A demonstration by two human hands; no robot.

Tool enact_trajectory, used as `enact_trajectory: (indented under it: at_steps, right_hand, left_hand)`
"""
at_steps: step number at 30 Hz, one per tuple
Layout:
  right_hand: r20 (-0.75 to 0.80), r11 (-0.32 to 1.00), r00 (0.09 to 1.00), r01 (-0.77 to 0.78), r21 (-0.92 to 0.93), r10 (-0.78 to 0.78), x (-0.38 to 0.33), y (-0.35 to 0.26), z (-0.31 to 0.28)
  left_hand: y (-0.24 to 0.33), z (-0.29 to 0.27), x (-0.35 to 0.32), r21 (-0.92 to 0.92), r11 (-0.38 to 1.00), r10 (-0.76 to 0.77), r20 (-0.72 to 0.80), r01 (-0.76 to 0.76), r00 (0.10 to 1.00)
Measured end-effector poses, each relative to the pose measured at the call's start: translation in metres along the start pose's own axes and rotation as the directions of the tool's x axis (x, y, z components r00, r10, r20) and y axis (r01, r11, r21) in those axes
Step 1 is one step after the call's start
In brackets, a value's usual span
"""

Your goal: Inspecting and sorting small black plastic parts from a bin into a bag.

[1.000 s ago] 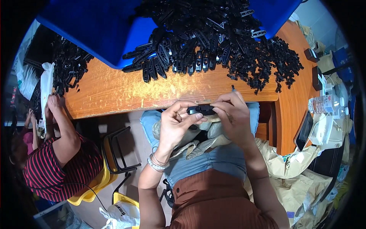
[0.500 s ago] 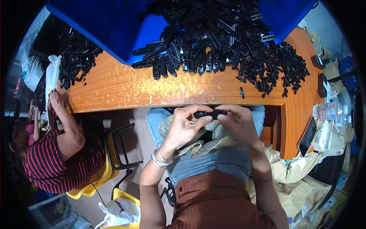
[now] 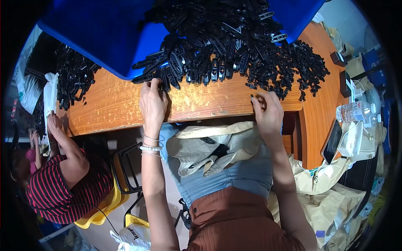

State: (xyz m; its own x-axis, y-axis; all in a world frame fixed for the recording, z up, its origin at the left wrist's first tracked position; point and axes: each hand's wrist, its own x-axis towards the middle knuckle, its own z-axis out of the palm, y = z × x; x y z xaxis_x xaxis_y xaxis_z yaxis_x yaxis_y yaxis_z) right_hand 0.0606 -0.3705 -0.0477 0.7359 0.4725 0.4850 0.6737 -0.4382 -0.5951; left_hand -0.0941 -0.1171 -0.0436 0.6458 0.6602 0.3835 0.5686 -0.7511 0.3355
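At the near left edge of a heap of long black plastic pieces [image 3: 217, 46], my left hand [image 3: 153, 102] has its fingers closed on one long black plastic piece [image 3: 144, 78]. My right hand [image 3: 269, 112] is over the table's front edge, fingers curled. Between its thumb and forefinger is a small black plastic part [image 3: 252, 96], partly hidden. Small black parts [image 3: 272, 75] lie in a pile just beyond that hand. On my lap sits an open beige bag [image 3: 188, 154], with a black piece [image 3: 207, 140] showing at its opening.
A blue bin [image 3: 92, 46] tips toward me on the wooden table [image 3: 117, 100], its heap spilling out. Rightward are a phone [image 3: 332, 142], a plastic bottle [image 3: 354, 111] and paper bags [image 3: 318, 209]. A co-worker in a striped shirt [image 3: 63, 184] sits left, near a chair [image 3: 125, 171].
Both hands have parted and moved forward from above my lap to the table. The black piece they held together has left them; each now has its fingers at another black part.
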Motion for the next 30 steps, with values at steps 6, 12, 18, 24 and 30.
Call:
enact_trajectory:
  at_steps: [6,12,18,24,30]
  right_hand:
    - [0.262,0.770,0.961,-0.235,0.593,0.091,0.011,0.010,0.012]
    - [0.619,0.225,0.776,-0.628,0.745,0.121,0.008,-0.014,-0.012]
    - [0.601,0.338,0.778,-0.623,0.705,0.181,0.003,-0.044,-0.024]
    - [0.285,0.676,0.956,-0.169,0.717,-0.063,-0.007,-0.053,-0.018]
    - [0.195,0.848,0.955,0.092,0.521,-0.224,-0.009,-0.050,-0.020]
  left_hand:
    - [-0.001,0.001,-0.024,-0.298,0.954,-0.114,-0.227,0.043,0.967]
    - [0.057,-0.024,-0.053,-0.750,0.658,-0.092,0.017,0.074,0.996]
    - [0.089,-0.025,-0.070,-0.890,0.362,0.072,0.321,0.275,0.944]
    - [0.101,-0.035,-0.073,-0.919,0.197,0.124,0.369,0.342,0.921]
    - [0.098,-0.031,-0.076,-0.895,0.131,0.111,0.440,0.426,0.891]
